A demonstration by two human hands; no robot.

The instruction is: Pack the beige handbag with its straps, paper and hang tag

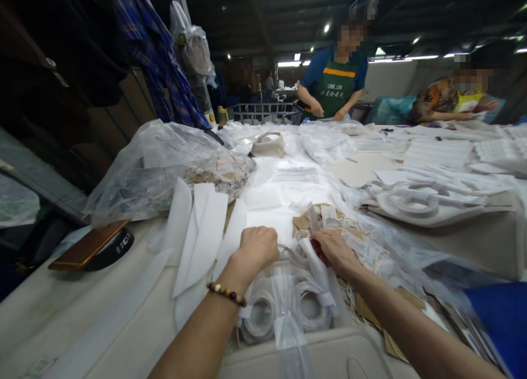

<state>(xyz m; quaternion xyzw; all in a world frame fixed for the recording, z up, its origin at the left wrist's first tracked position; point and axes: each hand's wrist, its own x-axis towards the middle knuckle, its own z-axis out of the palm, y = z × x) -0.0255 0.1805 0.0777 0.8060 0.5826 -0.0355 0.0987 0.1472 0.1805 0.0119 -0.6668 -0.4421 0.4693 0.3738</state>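
Observation:
A light beige bag (329, 351) lies in front of me, with two rolled straps (262, 316) in pale wrapping side by side. A strip of clear plastic (285, 302) runs down between the rolls. My left hand (259, 246), with a beaded bracelet on the wrist, is closed in a fist at the far left of the bag; what its fingers hold is hidden. Opposite it, my right hand (335, 250) has its fingers bent over a white foam wrap (309, 250) by the right roll. Its fingertips are partly hidden.
White foam sheets (201, 236) lie at left, beside a plastic sack (164, 165) and a phone (88, 247) on a black round object. Tags with strings (366, 242) lie right of my hand, near stacked beige bags (453, 225). A co-worker in a green apron (335, 88) stands across the table.

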